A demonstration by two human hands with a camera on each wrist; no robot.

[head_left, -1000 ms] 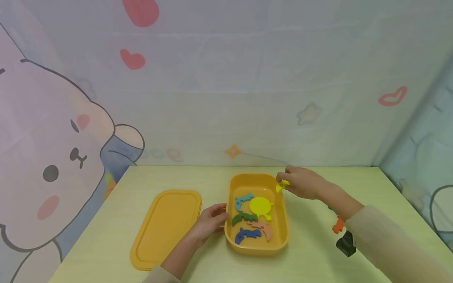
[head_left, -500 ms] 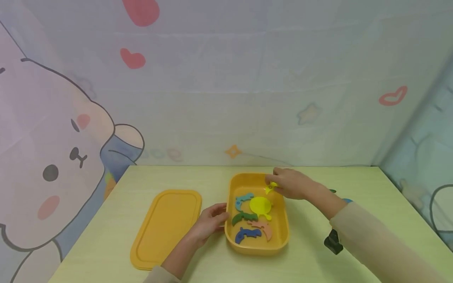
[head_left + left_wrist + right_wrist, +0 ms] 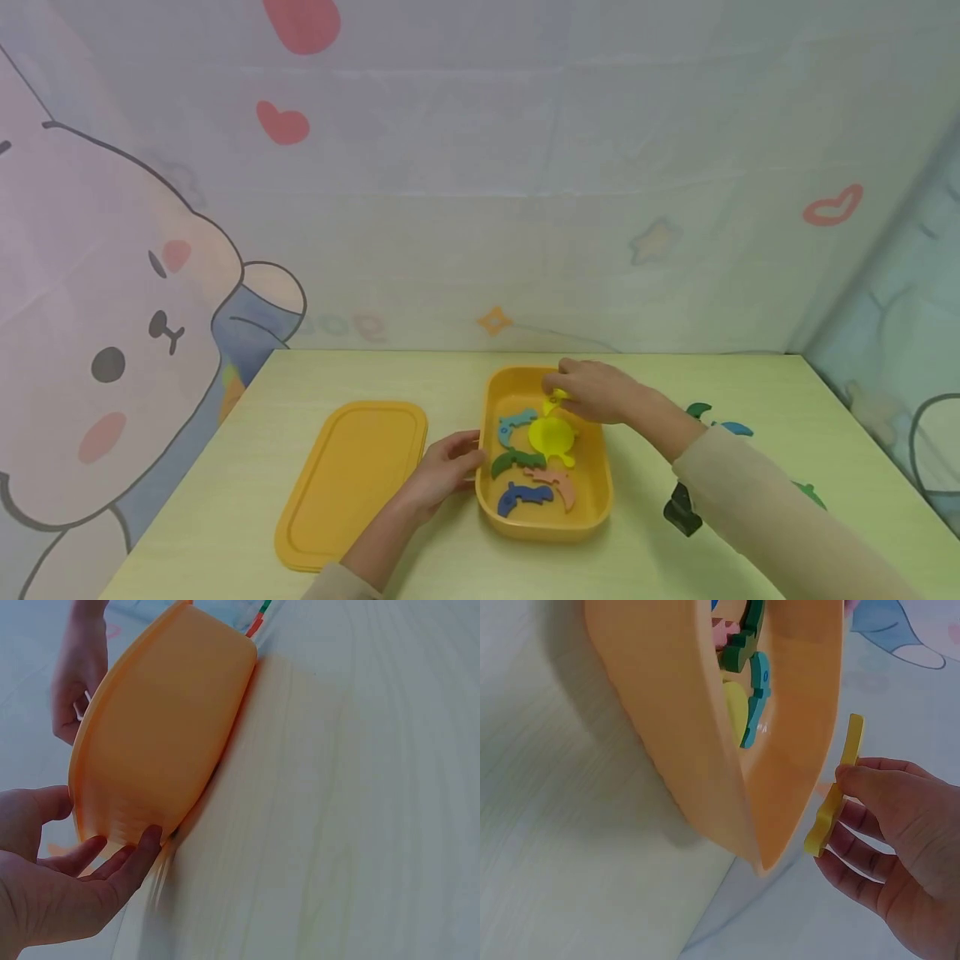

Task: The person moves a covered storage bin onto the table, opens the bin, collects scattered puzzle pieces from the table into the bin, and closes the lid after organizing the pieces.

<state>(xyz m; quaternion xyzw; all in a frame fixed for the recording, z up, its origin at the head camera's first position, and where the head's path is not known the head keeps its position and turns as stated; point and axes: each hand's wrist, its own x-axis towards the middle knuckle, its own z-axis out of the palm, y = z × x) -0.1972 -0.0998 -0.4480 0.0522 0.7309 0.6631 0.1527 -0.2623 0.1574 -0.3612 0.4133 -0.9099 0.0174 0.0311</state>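
Note:
A yellow-orange plastic tub (image 3: 551, 531) stands on the table. My left hand (image 3: 446, 471) touches its left side; in the left wrist view the fingertips (image 3: 150, 838) lie against the outer wall and the thumb meets the rim. My right hand (image 3: 600, 393) is over the tub's far end, pinching a flat yellow puzzle piece (image 3: 826, 816) between thumb and fingers. Inside the tub lie a round yellow piece (image 3: 551, 435), a turquoise piece (image 3: 516, 427), a green piece (image 3: 517, 462), a pink piece (image 3: 557, 483) and a dark blue piece (image 3: 525, 497).
An orange lid (image 3: 352, 483) lies flat left of the tub. Right of it, partly behind the right sleeve (image 3: 765, 500), are a dark green piece (image 3: 699, 410), a blue piece (image 3: 737, 428) and another green piece (image 3: 812, 493). A printed cloth (image 3: 450, 208) hangs behind the table.
My right hand has moved left from the tub's right rim to over its far end, still pinching the yellow puzzle piece. The left hand and the pieces in the tub keep their places.

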